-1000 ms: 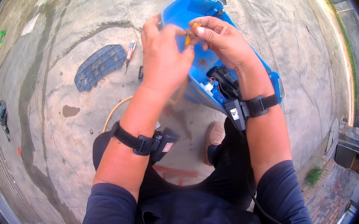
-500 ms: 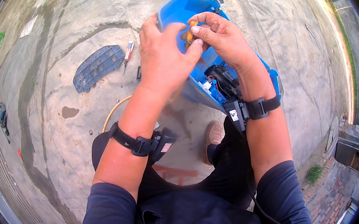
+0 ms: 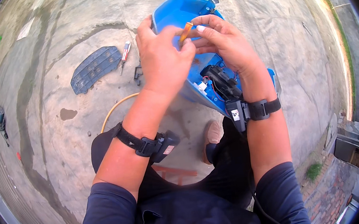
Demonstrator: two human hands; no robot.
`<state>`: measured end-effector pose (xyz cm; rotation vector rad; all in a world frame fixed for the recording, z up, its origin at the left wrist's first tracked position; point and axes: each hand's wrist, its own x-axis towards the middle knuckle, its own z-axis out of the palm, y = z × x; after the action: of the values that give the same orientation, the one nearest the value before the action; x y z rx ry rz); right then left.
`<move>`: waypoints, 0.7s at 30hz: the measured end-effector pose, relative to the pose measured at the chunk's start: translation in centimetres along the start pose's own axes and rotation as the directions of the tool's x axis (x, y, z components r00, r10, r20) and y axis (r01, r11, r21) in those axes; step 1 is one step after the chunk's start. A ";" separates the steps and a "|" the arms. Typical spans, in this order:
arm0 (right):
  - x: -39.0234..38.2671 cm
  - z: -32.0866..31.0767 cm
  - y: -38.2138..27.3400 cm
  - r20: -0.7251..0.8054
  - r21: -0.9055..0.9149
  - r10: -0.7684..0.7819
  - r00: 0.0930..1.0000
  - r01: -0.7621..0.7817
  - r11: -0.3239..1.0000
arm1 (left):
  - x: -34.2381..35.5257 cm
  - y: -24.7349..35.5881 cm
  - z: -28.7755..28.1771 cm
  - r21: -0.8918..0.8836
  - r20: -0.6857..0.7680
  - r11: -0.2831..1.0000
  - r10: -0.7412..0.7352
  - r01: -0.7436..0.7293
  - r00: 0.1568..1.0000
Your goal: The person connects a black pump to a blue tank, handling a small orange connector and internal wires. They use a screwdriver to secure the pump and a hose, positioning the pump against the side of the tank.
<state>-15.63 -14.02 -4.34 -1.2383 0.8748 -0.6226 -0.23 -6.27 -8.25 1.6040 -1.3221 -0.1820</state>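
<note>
My left hand [image 3: 163, 49] is closed, holding a small orange cylindrical piece [image 3: 185, 32] upright between thumb and fingers. Beside its top end, my right hand [image 3: 224, 40] has curled fingers, with thumb and index finger apart. Whether a fingertip touches the piece is hard to tell. Under both hands lies a blue plastic housing [image 3: 181, 8], open side up. Inside its near end are a black component [image 3: 220, 82], thin wires and a white connector [image 3: 202, 87]. My hands hide the housing's middle.
Left of the housing lie a dark ribbed panel [image 3: 96, 68], a screwdriver [image 3: 125, 51] and a small black bracket [image 3: 138, 74] on the concrete ground [image 3: 49, 135]. A yellow hose [image 3: 114, 107] curves by my left knee. Farther left is a dark green-grey object [image 3: 0, 121].
My right fingers have loosened and drawn slightly away from the orange piece, which now stands more exposed in my left hand. The view has shifted slightly.
</note>
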 end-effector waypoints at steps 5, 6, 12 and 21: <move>-2.2 -3.8 -1.2 -0.121 -0.372 -0.071 0.990 0.021 0.928 | -0.1 0.7 0.4 -0.025 -0.042 0.999 0.024 -0.025 0.999; -2.5 -4.3 -1.3 -0.121 -0.485 -0.106 0.987 0.035 0.874 | -0.1 0.7 0.4 -0.010 -0.058 0.999 0.046 -0.047 0.997; -6.2 -3.9 -1.8 -0.039 -0.851 0.191 0.981 -0.133 0.507 | 0.0 0.5 0.5 0.096 -0.087 0.978 0.196 -0.187 0.977; -6.9 -2.6 2.6 -0.062 -0.966 0.111 0.992 -0.087 0.242 | 0.0 0.0 0.9 0.123 -0.018 0.941 0.318 -0.314 0.948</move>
<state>-21.68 -9.21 -5.52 -2.2979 1.3976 0.1889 -0.86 -6.84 -8.66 1.4593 -1.5647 0.1255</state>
